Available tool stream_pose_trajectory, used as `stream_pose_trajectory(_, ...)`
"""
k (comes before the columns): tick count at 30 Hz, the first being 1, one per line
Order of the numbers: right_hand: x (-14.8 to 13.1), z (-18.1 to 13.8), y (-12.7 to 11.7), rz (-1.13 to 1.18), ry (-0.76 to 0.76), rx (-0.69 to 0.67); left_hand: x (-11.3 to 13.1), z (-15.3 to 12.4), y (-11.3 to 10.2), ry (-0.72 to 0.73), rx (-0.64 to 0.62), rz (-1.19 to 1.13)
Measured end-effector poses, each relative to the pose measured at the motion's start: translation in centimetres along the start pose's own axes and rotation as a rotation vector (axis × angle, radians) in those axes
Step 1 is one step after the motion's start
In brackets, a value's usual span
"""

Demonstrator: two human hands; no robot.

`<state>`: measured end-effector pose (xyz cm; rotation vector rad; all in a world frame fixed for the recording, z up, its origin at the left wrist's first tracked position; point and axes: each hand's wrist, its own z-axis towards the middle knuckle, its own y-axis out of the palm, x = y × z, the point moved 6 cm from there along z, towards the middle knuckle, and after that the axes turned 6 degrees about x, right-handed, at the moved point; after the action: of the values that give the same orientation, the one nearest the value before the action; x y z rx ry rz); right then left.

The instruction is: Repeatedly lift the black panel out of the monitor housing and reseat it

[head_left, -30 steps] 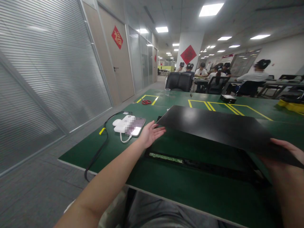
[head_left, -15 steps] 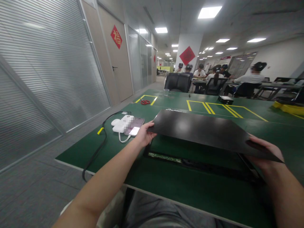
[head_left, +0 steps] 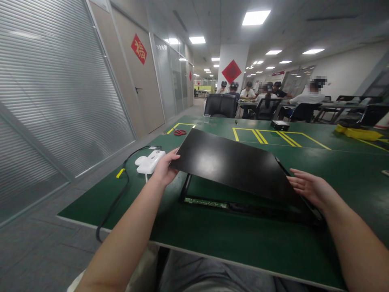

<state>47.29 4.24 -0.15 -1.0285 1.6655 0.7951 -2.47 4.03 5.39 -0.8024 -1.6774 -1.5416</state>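
A large thin black panel [head_left: 231,162] is held tilted above a black frame [head_left: 212,202] that lies flat on the green table [head_left: 212,239]. My left hand [head_left: 164,168] grips the panel's left corner, thumb on top. My right hand [head_left: 310,187] rests against the panel's lower right edge with its fingers stretched out and apart. A strip of green circuit board shows along the frame's near edge.
A white power strip [head_left: 148,162] with a black cable [head_left: 118,194] sits left of the panel. Red scissors [head_left: 180,132], a clear cup [head_left: 206,118] and a small black box [head_left: 280,125] lie farther back. Several people sit at tables behind.
The panel has dropped lower and tilted, its right edge now near the frame. My left hand closed on its left corner, and my right hand opened out along the right edge.
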Motion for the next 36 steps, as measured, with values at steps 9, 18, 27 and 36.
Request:
stream_pose_trajectory(9, -0.2, -0.3, -0.5, -0.16, -0.061, 0.132, -0.7, 0.2, -0.5, -0.126, -0.004, 0.16)
stream_pose_trajectory(18, -0.1, 0.3, -1.0, -0.183, -0.064, 0.175, -1.4, 0.2, -0.8, -0.16, 0.046, 0.258)
stream_pose_trajectory(27, -0.5, -0.7, -0.6, -0.194, -0.065, 0.18, -2.1, 0.4, -1.4, -0.162, 0.038, 0.273)
stream_pose_trajectory(36, -1.0, -0.4, -2.0, -0.273, -0.144, 0.307, -5.9, 0.4, -0.9, -0.182, 0.002, 0.419)
